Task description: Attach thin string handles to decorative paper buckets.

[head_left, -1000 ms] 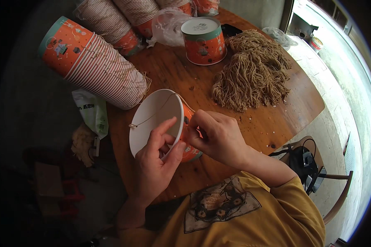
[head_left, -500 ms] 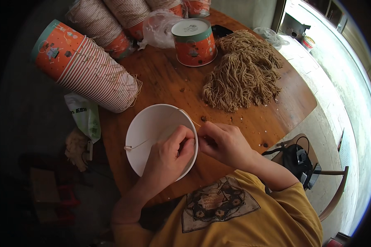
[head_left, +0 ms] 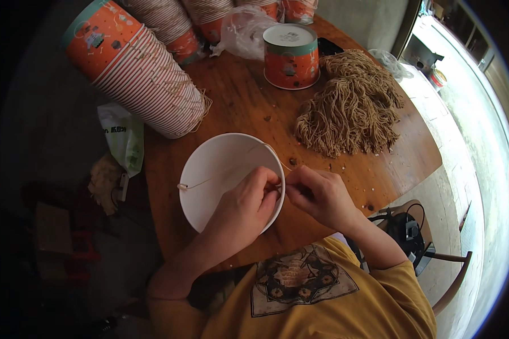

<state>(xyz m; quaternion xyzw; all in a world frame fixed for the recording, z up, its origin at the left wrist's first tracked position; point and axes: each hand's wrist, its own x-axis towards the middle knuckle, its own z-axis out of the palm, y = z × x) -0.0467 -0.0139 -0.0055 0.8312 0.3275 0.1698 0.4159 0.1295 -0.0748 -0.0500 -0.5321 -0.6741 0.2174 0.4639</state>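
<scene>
The head view looks down on a round wooden table (head_left: 249, 113). Near the front edge of the table stands a white paper bucket (head_left: 223, 169) with its open mouth turned up to the camera. A thin string (head_left: 209, 181) runs across the white inside, from a small hole at the left rim toward the right rim.

The left hand (head_left: 244, 206) lies over the lower right part of the bucket, and its fingers (head_left: 268, 183) are closed in a pinch at the right rim, where the string ends. The right hand (head_left: 320, 195) is just beside the rim on the outside, touching the left hand. Its fingers (head_left: 294, 183) are also closed in a pinch at the same place; if they hold the string itself, I cannot tell, because the string is too thin there.

Behind the bucket, on the left, a long stack of orange buckets (head_left: 141, 73) lies on its side, with more stacks (head_left: 209, 22) at the far edge. One single orange bucket (head_left: 291, 56) stands with its bottom up in the middle back, beside a clear plastic bag (head_left: 240, 34). To the right of it lies a big pile of brown string pieces (head_left: 350, 107). The person wears a yellow shirt (head_left: 322, 294). On the floor to the right stands a black stool (head_left: 407, 231)
</scene>
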